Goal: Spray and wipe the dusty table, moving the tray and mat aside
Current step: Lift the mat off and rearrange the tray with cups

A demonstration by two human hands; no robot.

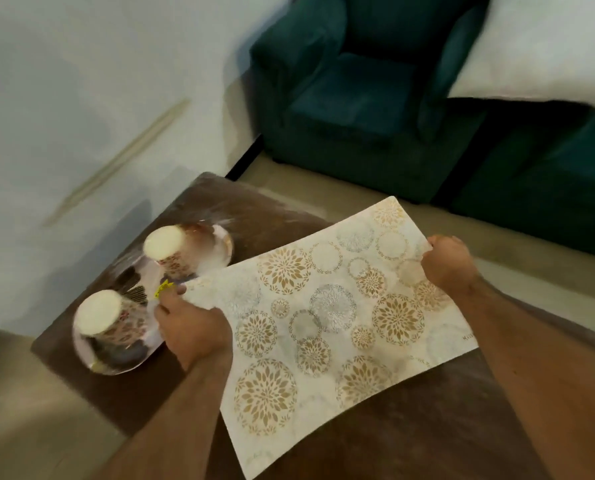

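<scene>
A white mat [327, 317] printed with gold and grey flower circles lies slanted over the dark brown table [261, 216]. My left hand [192, 327] grips the mat's left edge. My right hand [448, 261] pinches its far right edge. Left of the mat a pale oval tray [220, 247] sits on the table with two upturned patterned cups on it, one farther [171, 251] and one nearer [105, 317]. White dust streaks the table's far corner. The picture is blurred.
A dark green armchair [358, 98] stands beyond the table, with a second green seat [548, 188] to its right. A white wall [81, 98] runs along the left. Beige floor [462, 223] lies between table and chairs.
</scene>
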